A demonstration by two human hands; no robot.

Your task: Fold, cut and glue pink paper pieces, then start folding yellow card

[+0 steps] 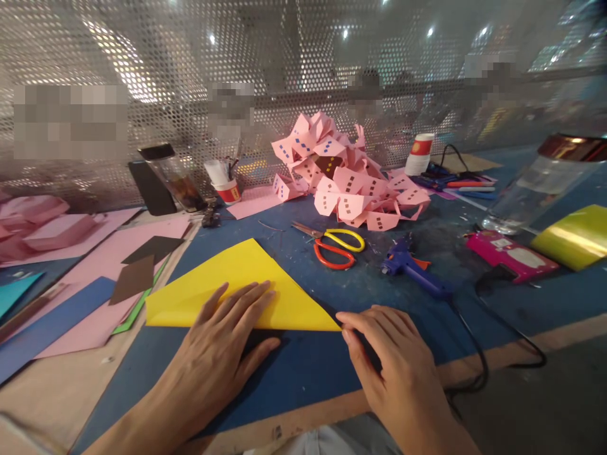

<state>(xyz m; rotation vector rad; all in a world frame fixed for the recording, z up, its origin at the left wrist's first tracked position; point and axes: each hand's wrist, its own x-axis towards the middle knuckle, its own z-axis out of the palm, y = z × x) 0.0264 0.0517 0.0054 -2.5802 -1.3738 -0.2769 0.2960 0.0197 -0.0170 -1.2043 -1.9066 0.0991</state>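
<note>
A sheet of yellow paper (246, 278), folded into a triangle, lies on the blue mat (303, 379) with its long folded edge toward me. My left hand (227, 335) rests flat on the lower middle of the paper, fingers spread. At the paper's right corner, my right hand (393, 354) pinches the tip between thumb and index finger. Beyond the paper lie scissors (332, 245) with one red and one yellow handle. A blue glue gun (417, 272) sits above my right hand, its black cord running down beside it.
Pink folded paper pieces (341, 170) are heaped at the back. Coloured sheets (90, 291) cover the left side. A clear bottle (535, 183), a magenta box (512, 253) and a yellow-green roll (576, 237) stand or lie at right. Behind rises a perforated metal screen (284, 50).
</note>
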